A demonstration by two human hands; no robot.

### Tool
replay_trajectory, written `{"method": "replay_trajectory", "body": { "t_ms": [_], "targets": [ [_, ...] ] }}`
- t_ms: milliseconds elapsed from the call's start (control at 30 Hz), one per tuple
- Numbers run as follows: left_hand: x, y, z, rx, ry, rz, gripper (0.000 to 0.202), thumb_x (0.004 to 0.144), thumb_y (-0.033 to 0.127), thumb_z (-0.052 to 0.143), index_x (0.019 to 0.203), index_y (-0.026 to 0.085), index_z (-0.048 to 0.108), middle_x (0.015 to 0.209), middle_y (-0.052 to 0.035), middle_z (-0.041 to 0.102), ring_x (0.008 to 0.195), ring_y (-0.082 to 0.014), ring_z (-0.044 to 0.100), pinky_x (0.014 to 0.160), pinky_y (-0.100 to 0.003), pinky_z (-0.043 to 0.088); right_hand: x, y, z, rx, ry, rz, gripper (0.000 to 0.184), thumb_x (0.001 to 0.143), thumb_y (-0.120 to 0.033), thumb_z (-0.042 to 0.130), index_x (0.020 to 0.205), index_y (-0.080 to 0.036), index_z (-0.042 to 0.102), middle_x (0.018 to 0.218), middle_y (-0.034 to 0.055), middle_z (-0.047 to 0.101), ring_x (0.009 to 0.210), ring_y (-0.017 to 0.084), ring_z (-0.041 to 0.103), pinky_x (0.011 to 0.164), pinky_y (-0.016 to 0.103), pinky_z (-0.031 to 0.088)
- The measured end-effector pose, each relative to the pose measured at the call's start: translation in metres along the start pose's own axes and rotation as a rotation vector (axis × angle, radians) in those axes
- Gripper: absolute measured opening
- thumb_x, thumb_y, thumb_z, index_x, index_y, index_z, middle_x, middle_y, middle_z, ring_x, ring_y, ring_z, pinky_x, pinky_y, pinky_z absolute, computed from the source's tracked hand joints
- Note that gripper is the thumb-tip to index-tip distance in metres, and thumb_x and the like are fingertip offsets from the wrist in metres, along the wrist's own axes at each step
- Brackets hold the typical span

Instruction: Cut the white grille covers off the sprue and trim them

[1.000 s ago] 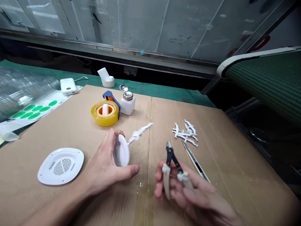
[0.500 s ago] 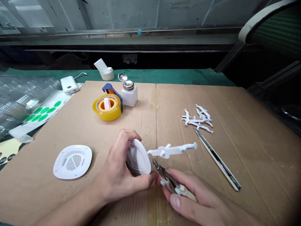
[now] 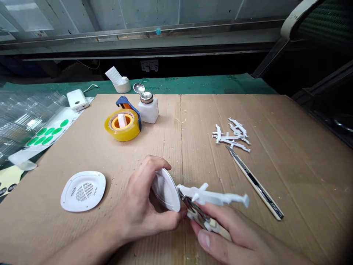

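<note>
My left hand (image 3: pixel 143 211) grips a white perforated plastic cover (image 3: pixel 165 189) on edge above the cardboard sheet (image 3: pixel 289 176). A long white sprue (image 3: pixel 217 198) sticks out from the cover's rim toward the right. My right hand (image 3: pixel 234 239) is closed on small cutting pliers (image 3: pixel 197 214), whose jaws sit at the joint between the cover and the sprue. A second white cover (image 3: pixel 83 190) lies flat to the left of my left hand.
A pile of cut white sprues (image 3: pixel 231 135) and a thin knife (image 3: pixel 255 184) lie on the right. At the back stand a yellow tape roll (image 3: pixel 122 126), a white pump bottle (image 3: pixel 148 108), a small white cup (image 3: pixel 121 85) and a power bank (image 3: pixel 78 99). Green stickers (image 3: pixel 46 134) lie left.
My right hand brought the pliers from open air in to the cover's rim. The cover turned so its sprue now points right, and both hands sit lower and closer together.
</note>
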State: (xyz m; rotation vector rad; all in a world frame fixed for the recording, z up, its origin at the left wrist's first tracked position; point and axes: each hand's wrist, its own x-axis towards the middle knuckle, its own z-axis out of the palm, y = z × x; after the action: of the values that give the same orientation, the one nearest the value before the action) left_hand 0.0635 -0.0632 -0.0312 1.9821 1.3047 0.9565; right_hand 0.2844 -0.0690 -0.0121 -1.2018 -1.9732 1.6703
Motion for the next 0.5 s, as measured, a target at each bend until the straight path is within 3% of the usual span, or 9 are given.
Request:
{"method": "replay_trajectory", "body": {
  "t_ms": [133, 300, 500],
  "targets": [
    [0.001, -0.001, 0.0, 0.034, 0.006, -0.002, 0.057, 0.06, 0.026, 0.076, 0.108, 0.026, 0.045, 0.085, 0.0012, 0.048, 0.071, -0.0155, 0.047, 0.06, -0.03, 0.038, 0.001, -0.003, 0.001, -0.022, 0.04, -0.077, 0.011, 0.086, -0.031, 0.053, 0.085, -0.023, 0.061, 0.069, -0.0015, 0.058, 0.063, 0.016, 0.056, 0.055, 0.025, 0.046],
    [0.002, -0.002, 0.0, 0.035, 0.027, 0.032, 0.057, 0.06, 0.028, 0.077, 0.107, 0.025, 0.046, 0.084, 0.0007, 0.05, 0.071, -0.0157, 0.047, 0.06, -0.03, 0.038, 0.001, 0.003, 0.004, -0.076, 0.092, -0.102, 0.013, 0.087, -0.032, 0.053, 0.082, -0.023, 0.06, 0.073, -0.0008, 0.062, 0.065, 0.016, 0.058, 0.06, 0.027, 0.049],
    [0.002, 0.0, -0.001, 0.021, 0.049, 0.063, 0.059, 0.056, 0.021, 0.08, 0.106, 0.023, 0.049, 0.086, 0.0022, 0.052, 0.071, -0.0128, 0.047, 0.06, -0.026, 0.037, -0.005, 0.008, 0.005, -0.147, 0.07, -0.008, 0.018, 0.088, -0.037, 0.05, 0.081, -0.024, 0.061, 0.078, -0.0004, 0.066, 0.073, 0.019, 0.063, 0.068, 0.029, 0.051]
  ]
}}
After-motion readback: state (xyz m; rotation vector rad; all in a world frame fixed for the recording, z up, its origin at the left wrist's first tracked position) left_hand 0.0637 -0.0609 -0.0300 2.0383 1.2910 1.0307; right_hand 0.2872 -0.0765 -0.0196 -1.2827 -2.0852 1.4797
